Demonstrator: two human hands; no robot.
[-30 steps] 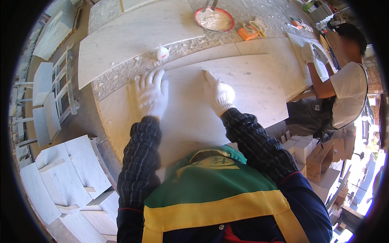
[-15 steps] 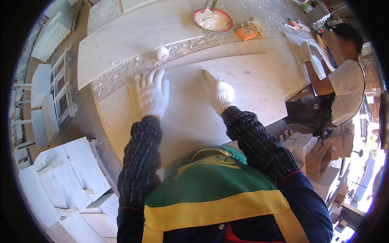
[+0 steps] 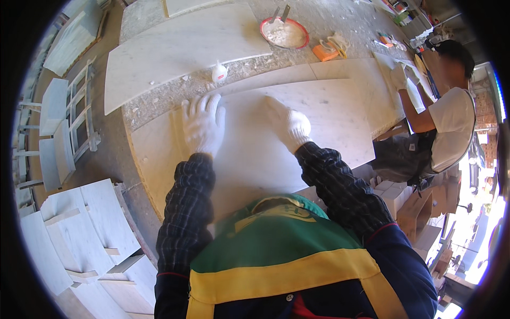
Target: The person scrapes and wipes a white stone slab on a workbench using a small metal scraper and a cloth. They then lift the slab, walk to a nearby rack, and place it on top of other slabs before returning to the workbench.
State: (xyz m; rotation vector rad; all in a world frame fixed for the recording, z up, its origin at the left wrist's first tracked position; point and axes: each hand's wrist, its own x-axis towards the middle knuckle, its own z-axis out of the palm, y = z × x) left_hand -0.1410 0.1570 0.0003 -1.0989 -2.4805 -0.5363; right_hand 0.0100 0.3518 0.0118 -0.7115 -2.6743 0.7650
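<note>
A pale marble slab (image 3: 334, 119) with faint grey veins lies flat in front of me, overlapping another slab beneath. My left hand (image 3: 203, 126), in a white knitted glove, rests palm down near its left edge with the fingers stretched and slightly apart. On the slab's middle is my right hand (image 3: 289, 125), gloved too, its fingers pressed together and bent down. Whatever those fingers may hold is hidden under them. Just beyond my left hand stands a small white squeeze bottle (image 3: 219, 73).
Farther off are another marble slab (image 3: 180, 50), a red-rimmed bowl (image 3: 284, 34) of white paste with scrapers in it, and an orange block (image 3: 325, 52). A co-worker (image 3: 451, 111) handles a slab at right. Stacked panels (image 3: 79, 228) stand at lower left.
My right hand has turned slightly and slid a little on the slab, its fingers now blurred. My left hand stays flat. The whole view has shifted slightly.
</note>
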